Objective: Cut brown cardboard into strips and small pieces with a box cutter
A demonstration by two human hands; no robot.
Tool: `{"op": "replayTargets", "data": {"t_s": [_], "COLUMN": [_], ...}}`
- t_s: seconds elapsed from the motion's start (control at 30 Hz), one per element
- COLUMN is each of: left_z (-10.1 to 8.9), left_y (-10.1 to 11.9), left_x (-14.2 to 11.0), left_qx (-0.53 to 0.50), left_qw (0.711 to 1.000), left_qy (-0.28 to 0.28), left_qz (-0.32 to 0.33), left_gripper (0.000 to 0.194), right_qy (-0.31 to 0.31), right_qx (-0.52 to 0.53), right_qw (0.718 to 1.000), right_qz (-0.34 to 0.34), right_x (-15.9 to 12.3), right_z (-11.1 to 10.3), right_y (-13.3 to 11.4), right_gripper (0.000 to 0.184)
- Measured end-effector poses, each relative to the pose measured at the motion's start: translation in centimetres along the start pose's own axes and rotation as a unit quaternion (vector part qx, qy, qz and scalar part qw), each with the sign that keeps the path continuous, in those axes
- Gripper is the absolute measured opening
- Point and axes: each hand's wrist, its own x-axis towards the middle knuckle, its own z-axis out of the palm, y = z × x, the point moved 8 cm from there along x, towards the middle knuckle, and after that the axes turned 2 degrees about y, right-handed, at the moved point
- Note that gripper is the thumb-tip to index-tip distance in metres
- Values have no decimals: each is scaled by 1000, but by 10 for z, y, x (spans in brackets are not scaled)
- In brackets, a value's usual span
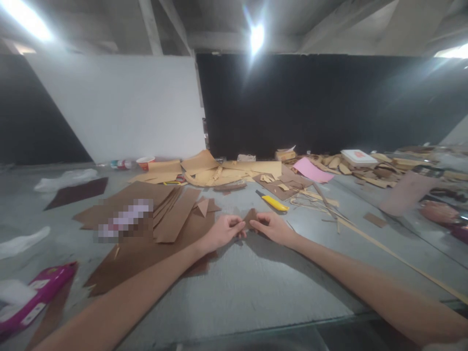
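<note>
Between my hands, just above the grey tabletop, is a small brown piece of sheet material (pixel 250 218), leather or card by its look. My right hand (pixel 272 227) pinches its right side with thumb and fingers. My left hand (pixel 225 231) has thumb and fingertips closed at the piece's left edge; whether it grips the piece too is hard to make out. A yellow utility knife (pixel 274 202) lies behind my right hand. To the left of my left hand, brown sheets and strips (pixel 179 214) are stacked loosely, with a small folded triangle (pixel 203 207) on them.
Tan sheets (pixel 204 168) and scraps line the back, near a white box (pixel 359 158) and a pink sheet (pixel 313 170). Thin strips (pixel 387 246) run along the right. A magenta object (pixel 51 287) lies at lower left. A dark board (pixel 292 107) stands behind.
</note>
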Motion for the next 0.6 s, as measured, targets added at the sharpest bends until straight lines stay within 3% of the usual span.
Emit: {"op": "replayTargets", "data": {"t_s": [0.23, 0.6], "left_z": [9, 6], "left_y": [4, 1], "left_x": [-5, -1], "left_qx": [69, -1], "left_qw": [997, 1000], "left_qy": [-39, -9], "left_qz": [1, -9], "left_gripper": [46, 52], "right_qy": [21, 92], "right_qx": [13, 62], "right_qw": [1000, 994], "right_qz": [-1, 14], "right_x": [-2, 3], "right_z": [-4, -20], "right_y": [-8, 11], "right_gripper": [52, 52]}}
